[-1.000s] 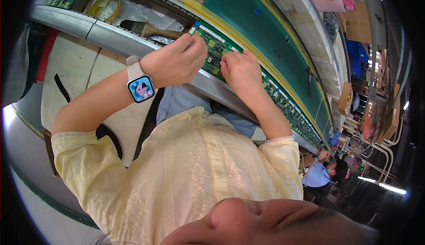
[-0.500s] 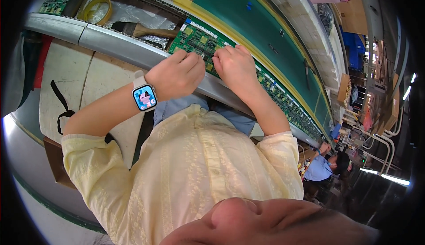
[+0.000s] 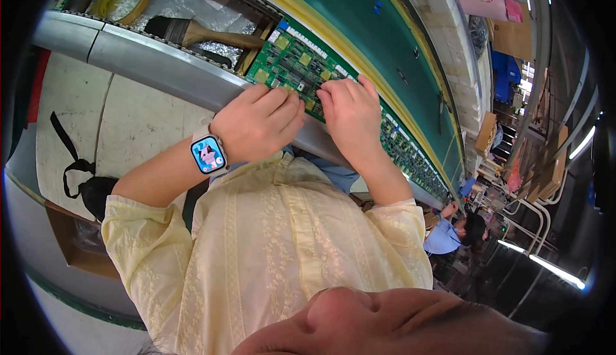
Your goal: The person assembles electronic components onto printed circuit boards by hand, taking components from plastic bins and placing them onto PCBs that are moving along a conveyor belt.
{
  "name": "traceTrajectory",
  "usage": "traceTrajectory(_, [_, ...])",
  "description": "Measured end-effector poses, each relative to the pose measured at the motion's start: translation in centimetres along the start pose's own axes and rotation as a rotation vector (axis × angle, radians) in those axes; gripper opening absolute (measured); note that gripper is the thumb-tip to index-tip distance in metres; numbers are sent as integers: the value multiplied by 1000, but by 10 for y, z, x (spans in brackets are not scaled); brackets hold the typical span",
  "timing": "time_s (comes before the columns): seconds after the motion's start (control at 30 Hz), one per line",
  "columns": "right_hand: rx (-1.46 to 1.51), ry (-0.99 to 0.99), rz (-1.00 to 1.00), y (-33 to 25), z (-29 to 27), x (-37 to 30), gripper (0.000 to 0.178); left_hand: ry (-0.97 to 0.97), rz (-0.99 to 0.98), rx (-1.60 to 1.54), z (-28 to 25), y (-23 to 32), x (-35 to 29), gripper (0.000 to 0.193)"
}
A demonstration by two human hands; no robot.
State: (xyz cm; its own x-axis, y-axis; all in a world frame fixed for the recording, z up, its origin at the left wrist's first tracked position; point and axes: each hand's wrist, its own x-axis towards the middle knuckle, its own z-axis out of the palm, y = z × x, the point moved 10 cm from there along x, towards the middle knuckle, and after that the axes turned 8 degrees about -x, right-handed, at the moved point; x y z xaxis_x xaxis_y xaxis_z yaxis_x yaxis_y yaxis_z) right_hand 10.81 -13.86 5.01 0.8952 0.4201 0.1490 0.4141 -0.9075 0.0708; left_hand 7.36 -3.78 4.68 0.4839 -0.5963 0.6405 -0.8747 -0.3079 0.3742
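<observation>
A green circuit board crowded with small parts and white connectors lies in the line's track in front of me. My left hand, a watch on its wrist, is at the board's near edge with fingers bent and pressed together. Just to its right, my right hand hovers over or touches the same board, thumb and forefinger pinched. Whatever sits between the fingertips of either hand is too small or hidden to make out.
A metal rail runs along the near side. Left of the board lie a wooden-handled brush, a yellow tape ring and clear plastic. More boards continue rightward beside a green surface. A co-worker sits far right.
The view has shifted, so the brush and tape ring appear farther left. Both hands stay at the same board, fingertips slightly farther apart.
</observation>
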Motion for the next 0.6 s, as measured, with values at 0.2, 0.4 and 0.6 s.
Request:
traceTrajectory(0.2, [42, -84, -15, 3, 1, 1, 14, -13, -44, -7, 5, -4, -2, 27])
traceTrajectory(0.4, [49, -117, -8, 4, 2, 2, 15, -49, -48, -10, 3, -4, 2, 29])
traceTrajectory(0.6, [44, -135, -52, 3, 3, 3, 18, -46, -32, 9, 2, -4, 2, 30])
